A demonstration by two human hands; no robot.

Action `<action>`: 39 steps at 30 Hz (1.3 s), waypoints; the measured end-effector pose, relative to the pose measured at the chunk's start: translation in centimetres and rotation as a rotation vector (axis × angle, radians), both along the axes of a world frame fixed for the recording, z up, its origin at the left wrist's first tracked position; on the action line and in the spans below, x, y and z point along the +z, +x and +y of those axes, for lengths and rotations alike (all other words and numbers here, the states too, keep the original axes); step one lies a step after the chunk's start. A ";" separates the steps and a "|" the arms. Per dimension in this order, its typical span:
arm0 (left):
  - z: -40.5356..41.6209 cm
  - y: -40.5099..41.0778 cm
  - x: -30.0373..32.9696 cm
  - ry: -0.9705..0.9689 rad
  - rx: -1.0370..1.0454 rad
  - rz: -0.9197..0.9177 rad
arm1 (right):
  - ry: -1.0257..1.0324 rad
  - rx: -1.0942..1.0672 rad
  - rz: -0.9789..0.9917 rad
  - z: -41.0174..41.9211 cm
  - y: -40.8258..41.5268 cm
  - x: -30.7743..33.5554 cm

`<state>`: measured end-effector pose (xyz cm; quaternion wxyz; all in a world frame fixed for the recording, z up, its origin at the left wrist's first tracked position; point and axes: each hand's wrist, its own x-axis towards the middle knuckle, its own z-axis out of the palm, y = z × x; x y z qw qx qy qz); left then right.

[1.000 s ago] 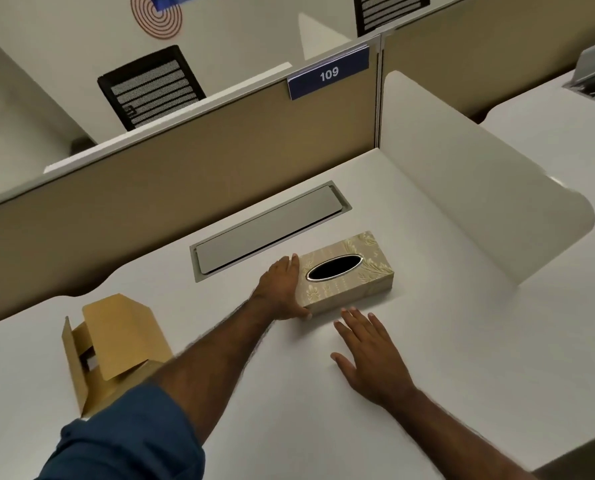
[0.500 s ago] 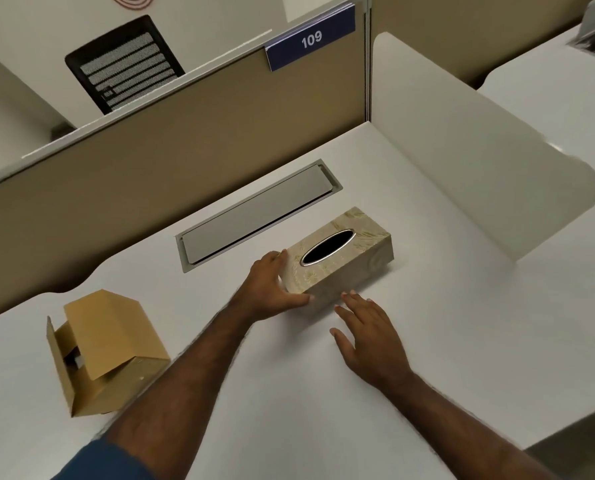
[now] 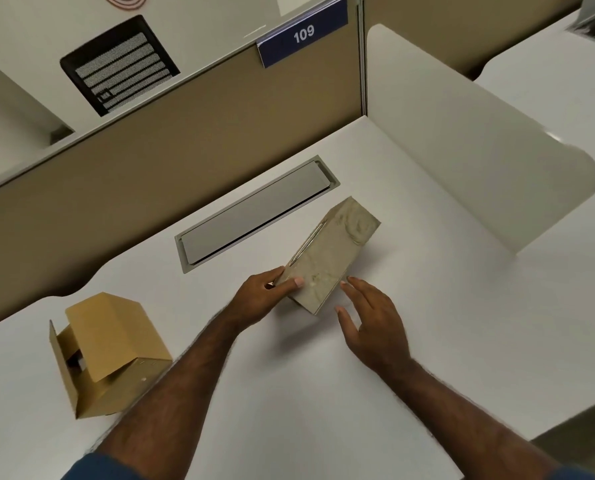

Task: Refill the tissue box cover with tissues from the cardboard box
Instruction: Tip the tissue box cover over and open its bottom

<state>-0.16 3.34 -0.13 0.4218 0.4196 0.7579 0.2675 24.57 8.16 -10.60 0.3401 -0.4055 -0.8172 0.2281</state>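
Observation:
The beige patterned tissue box cover (image 3: 334, 251) is tipped up on the white desk (image 3: 323, 393), its oval slot turned to the left so only its metal rim shows edge-on. My left hand (image 3: 263, 296) grips the cover's near left end, thumb on the long side that faces me. My right hand (image 3: 372, 322) hovers open just right of that end, fingertips close to the cover's lower edge. The brown cardboard box (image 3: 105, 355) lies at the desk's left, flaps open, something white visible inside.
A grey cable hatch (image 3: 254, 213) is set into the desk behind the cover. A tan partition (image 3: 171, 133) with a blue "109" sign runs along the back, a white side screen (image 3: 462, 140) stands at the right. The desk's front edge falls away at lower right.
The cover was flat with its slot facing up. My left hand has tilted it up and turned it, so the slot faces left. My right hand has lifted off the desk.

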 end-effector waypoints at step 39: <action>-0.3 0.2 -0.3 -0.031 0.011 -0.010 | 0.302 0.001 -0.186 4.6 -1.0 0.1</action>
